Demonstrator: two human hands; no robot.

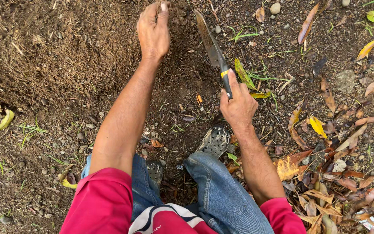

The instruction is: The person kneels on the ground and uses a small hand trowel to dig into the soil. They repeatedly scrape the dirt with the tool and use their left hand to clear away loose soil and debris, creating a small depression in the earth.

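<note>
While soil-caked, machete (211,45) in right hand (239,106).

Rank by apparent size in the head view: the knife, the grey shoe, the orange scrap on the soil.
1. Knife, longest.
2. Grey shoe, though it is nearer the camera and partly hidden.
3. Orange scrap, tiny.

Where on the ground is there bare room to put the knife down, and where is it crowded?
The loose brown soil left of the left hand is bare. The ground between the right hand with the knife and the image's right edge is crowded with dry leaves, grass and pebbles.
</note>
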